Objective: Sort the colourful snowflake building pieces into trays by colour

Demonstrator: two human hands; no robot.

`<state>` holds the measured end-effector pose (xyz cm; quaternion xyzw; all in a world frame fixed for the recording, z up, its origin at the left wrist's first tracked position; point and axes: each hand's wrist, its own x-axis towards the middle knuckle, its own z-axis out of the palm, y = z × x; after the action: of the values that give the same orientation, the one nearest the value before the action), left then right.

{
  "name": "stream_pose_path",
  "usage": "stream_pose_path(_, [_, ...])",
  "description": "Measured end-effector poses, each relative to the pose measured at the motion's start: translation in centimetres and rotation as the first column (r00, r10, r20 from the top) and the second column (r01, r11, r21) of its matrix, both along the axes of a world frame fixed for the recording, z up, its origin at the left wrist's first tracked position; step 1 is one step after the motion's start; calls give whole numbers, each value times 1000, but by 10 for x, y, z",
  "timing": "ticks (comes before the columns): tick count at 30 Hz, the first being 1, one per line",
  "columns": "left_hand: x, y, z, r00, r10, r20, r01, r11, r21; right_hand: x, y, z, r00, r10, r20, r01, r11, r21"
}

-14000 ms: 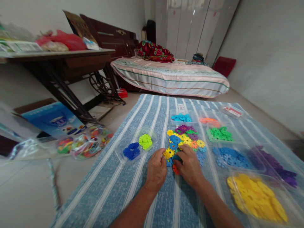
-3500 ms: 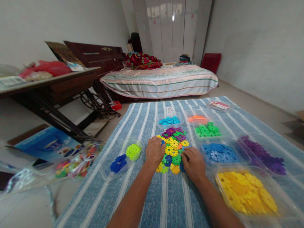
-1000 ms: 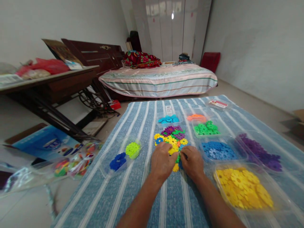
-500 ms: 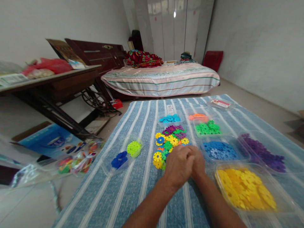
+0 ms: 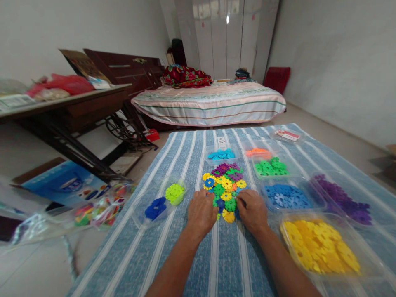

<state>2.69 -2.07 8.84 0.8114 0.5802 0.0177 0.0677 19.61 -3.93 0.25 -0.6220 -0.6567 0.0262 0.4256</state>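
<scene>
Multicoloured flower-disc pile [image 5: 225, 185] shows again between spread-apart left hand [image 5: 201, 211] and right hand [image 5: 252, 210], both resting loosely open, no longer clasped.

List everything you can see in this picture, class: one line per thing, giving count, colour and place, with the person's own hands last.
Striped cloth: one, blue and white, on the floor.
Joined flower discs: one flat cluster, mixed colours, cloth centre.
Yellow discs tray: one, clear, near right.
Blue discs tray: one, clear, right of the cluster.
Purple discs tray: one, clear, far right.
Green discs tray: one, clear, behind blue.
Orange discs: one small heap, behind green.
Cyan discs: one heap, behind the cluster.
Lime and dark-blue discs tray: one, left.
Bed: one, striped, behind.
Table: one, dark wood, left.
Left hand: on the cluster's near-left edge.
Right hand: on its near-right edge.
</scene>
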Motion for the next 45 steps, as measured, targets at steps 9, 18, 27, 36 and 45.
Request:
stream_pose_path(9, [-1, 8, -3, 999, 3, 35, -3, 1000, -20, 0, 0, 1, 1000, -4, -4, 4, 1000, -8])
stream_pose_path(18, [-6, 13, -12, 978, 76, 196, -74, 997, -17, 0, 1, -2, 1000, -7, -19, 6, 1000, -13])
stream_pose_path(27, [-16, 21, 10, 925, 171, 339, -148, 985, -94, -2, 2, -1, 1000, -9, -26, 9, 1000, -7])
stream_pose_path(36, [54, 60, 31, 729, 197, 655, -81, 976, -203, -5, 3, 5, 999, -26, -23, 26, 1000, 13])
stream_pose_path(45, [94, 85, 44, 767, 23, 641, 73, 990, -124, -3, 4, 1, 999, -18, -39, 18, 1000, 7])
